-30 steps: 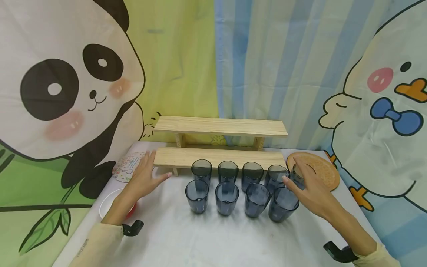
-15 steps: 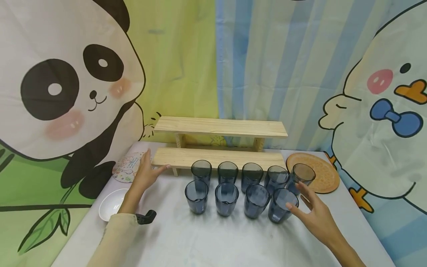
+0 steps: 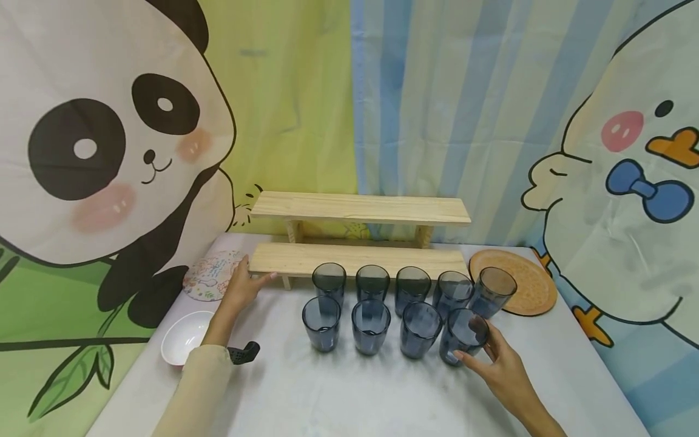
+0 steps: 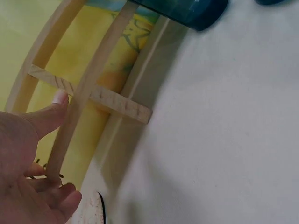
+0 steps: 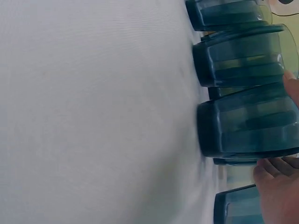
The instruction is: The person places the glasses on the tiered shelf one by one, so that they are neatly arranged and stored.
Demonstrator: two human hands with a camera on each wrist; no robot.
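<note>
My right hand [image 3: 505,373] holds the front-right blue-grey glass [image 3: 463,340], thumb on its near left side and fingers behind its right side. In the right wrist view this glass [image 5: 252,123] lies between the thumb and fingers of my right hand [image 5: 280,186]. Several like glasses stand upright beside and behind it, such as the rear-right glass [image 3: 493,291]. Far to the left, my left hand [image 3: 240,291] grips the left end of the two-tier wooden shelf [image 3: 349,258]. The left wrist view has the thumb of my left hand [image 4: 28,154] against the shelf's wood [image 4: 84,88], fingers bent at its end.
A white bowl [image 3: 182,340] sits at the left, near my left forearm. Behind it lies a patterned round mat [image 3: 210,276]. A round brown board [image 3: 521,285] lies behind the glasses at the right. Printed curtains [image 3: 437,109] hang behind the table [image 3: 349,394].
My right hand has left the rear-right glass, moved toward me and taken hold of the front-right glass. My left hand has come in against the shelf's left end.
</note>
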